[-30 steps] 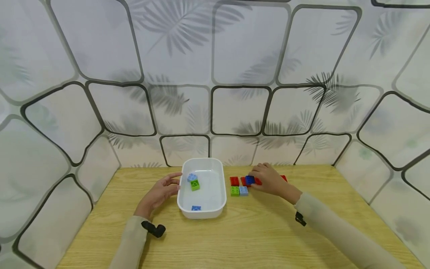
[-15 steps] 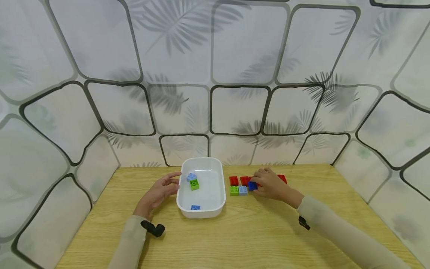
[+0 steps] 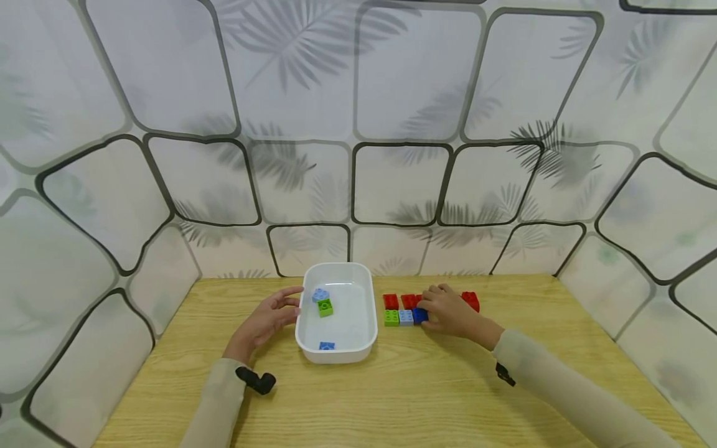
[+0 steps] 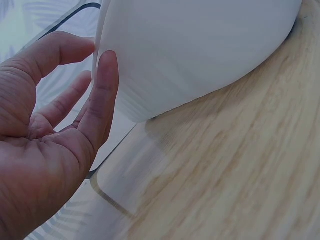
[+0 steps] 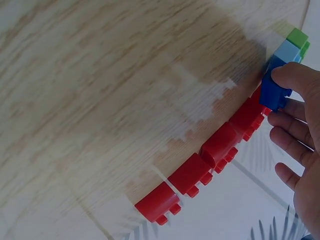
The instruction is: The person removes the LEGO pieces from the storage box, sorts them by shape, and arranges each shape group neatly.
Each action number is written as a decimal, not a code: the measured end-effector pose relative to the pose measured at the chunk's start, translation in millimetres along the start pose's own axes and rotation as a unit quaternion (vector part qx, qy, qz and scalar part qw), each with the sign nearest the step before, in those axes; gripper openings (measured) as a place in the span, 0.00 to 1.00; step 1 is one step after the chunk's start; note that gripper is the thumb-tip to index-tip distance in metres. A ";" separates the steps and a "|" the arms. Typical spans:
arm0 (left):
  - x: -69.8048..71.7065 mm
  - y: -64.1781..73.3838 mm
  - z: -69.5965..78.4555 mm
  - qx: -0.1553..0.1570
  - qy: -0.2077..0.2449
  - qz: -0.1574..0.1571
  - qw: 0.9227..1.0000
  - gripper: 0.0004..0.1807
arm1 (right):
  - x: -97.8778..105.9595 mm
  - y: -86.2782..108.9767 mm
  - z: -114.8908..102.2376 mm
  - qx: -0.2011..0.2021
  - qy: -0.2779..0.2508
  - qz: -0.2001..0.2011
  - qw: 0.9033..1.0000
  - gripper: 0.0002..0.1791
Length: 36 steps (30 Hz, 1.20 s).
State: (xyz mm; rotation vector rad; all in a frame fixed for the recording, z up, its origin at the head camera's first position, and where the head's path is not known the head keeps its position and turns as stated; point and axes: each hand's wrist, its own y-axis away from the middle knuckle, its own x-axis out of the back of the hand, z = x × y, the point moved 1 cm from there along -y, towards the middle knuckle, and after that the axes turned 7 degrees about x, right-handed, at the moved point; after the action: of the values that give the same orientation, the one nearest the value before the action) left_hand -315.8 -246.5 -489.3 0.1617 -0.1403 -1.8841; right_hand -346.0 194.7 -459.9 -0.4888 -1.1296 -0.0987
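Observation:
In the head view, my right hand [image 3: 452, 314] pinches a dark blue toy building block [image 3: 419, 317] between thumb and fingers. The block stands in line with a light blue block [image 3: 406, 318] and a green block [image 3: 391, 318], right beside the light blue one. Behind them runs a row of red blocks [image 3: 390, 302], partly covered by the hand; the right wrist view shows several of these red blocks [image 5: 190, 174] set side by side. My left hand [image 3: 264, 326] has its fingers, loosely bent, at the left wall of a white tray [image 3: 336, 357].
Inside the tray lie a light blue block [image 3: 320, 295], a green block [image 3: 325, 307] and, near its front wall, another blue block [image 3: 327, 346]. The wooden table [image 3: 392, 404] ends at a patterned curtain [image 3: 392, 186] behind and on both sides.
My right hand has brought the dark blue block down from over the red row, toward me, into the front row beside the light blue block. My left hand stays at the tray.

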 end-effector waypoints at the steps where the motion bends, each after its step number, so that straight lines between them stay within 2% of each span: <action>1: 0.0 -0.1 0.0 0.001 0.001 0.000 1.000 0.35 | -0.1 -0.1 -0.5 0.000 0.001 -0.002 1.000 0.18; 5: 0.2 -0.4 -0.1 -0.001 0.002 0.000 1.000 0.34 | -1.0 0.3 -1.6 0.000 0.004 -0.011 1.000 0.18; 19: 0.2 -0.4 -1.0 0.003 0.006 0.004 1.000 0.35 | -10.1 3.9 -1.4 0.006 0.003 -0.001 1.000 0.17; 36: 0.1 -0.5 0.0 -0.003 0.003 -0.001 1.000 0.34 | -6.7 3.2 -2.9 -0.002 0.004 -0.013 1.000 0.16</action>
State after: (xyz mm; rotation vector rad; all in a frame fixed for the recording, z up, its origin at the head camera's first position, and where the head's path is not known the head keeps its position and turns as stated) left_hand -316.2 -246.4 -489.4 0.1634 -0.1300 -1.8860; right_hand -345.5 195.2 -467.9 -0.4764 -1.1284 -0.1245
